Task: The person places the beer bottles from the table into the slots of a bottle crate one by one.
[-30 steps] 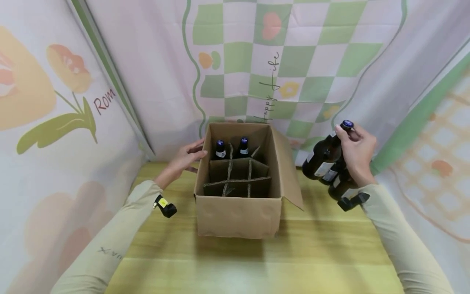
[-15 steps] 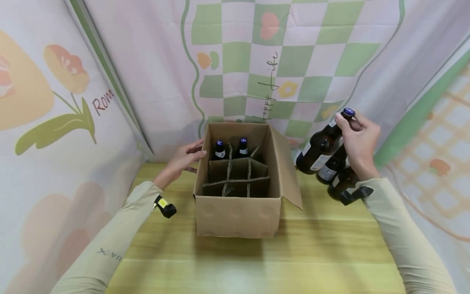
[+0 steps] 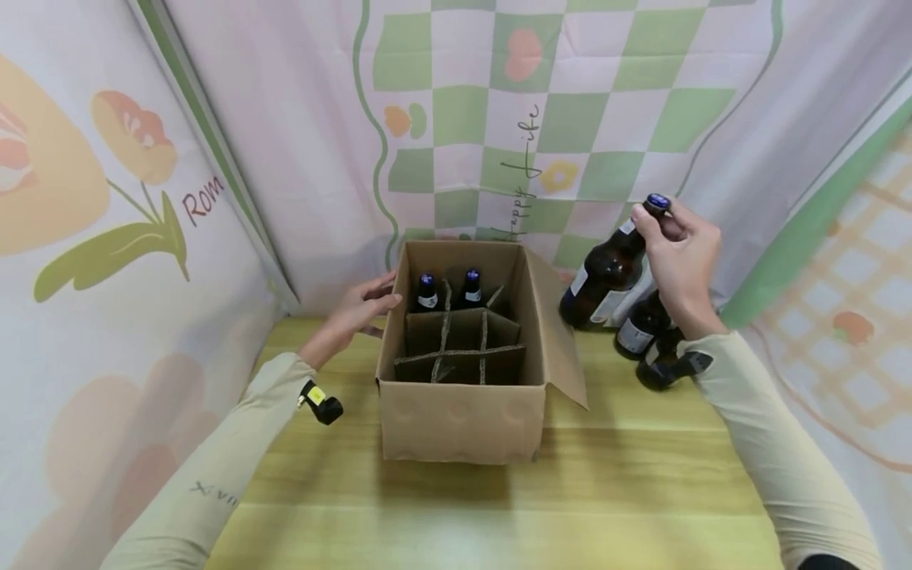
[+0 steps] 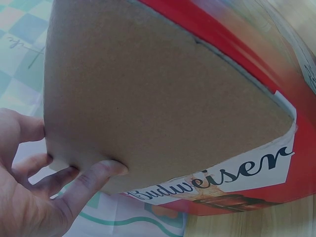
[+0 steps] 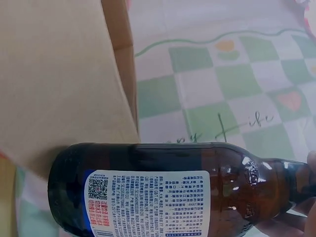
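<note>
My right hand (image 3: 685,257) pinches a brown glass beer bottle (image 3: 604,277) by its neck, just under the blue cap. The bottle is tilted, its base toward the box's right flap (image 3: 559,336). In the right wrist view, a white printed label (image 5: 148,203) shows on the bottle's side. My left hand (image 3: 354,307) rests against the left side of an open cardboard box (image 3: 463,423). Its thumb and fingers touch the brown flap (image 4: 148,98) in the left wrist view. Two capped bottles (image 3: 472,289) stand in the box's back compartments, between cardboard dividers (image 3: 463,352).
Two more brown bottles (image 3: 637,326) stand on the wooden table (image 3: 606,491) right of the box, partly behind my right hand and wrist. A patterned curtain (image 3: 463,119) hangs close behind the box, with printed fabric on both sides.
My right hand has raised the beer bottle and brought it left, away from the two other bottles and toward the box. My left hand stays at the box's side.
</note>
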{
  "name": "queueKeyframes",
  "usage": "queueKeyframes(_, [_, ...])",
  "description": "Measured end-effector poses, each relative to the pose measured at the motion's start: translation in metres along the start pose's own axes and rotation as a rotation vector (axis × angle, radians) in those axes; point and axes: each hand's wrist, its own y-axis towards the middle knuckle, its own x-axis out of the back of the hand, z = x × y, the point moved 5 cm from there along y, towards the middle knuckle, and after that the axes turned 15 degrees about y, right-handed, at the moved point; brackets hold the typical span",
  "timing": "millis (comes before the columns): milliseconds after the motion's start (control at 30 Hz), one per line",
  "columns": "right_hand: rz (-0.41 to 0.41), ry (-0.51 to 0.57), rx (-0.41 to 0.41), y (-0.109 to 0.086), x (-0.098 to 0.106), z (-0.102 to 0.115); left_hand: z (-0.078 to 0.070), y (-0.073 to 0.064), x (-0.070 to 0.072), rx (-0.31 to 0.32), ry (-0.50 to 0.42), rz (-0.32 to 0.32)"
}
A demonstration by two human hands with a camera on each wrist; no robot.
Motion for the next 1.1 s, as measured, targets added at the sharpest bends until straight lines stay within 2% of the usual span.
queueKeyframes(433, [0.068,0.008,0.044,-0.004,-0.043,0.021,-0.001,0.001,0.001,-0.003,-0.004,0.004])
queueKeyframes(767, [0.193,0.032,0.117,-0.020,-0.069,0.049,0.007,0.000,0.001,0.013,-0.015,0.005])
queueKeyframes(1100, [0.257,0.109,0.037,-0.025,-0.072,0.072,0.005,0.000,0.003,0.005,-0.015,0.001])
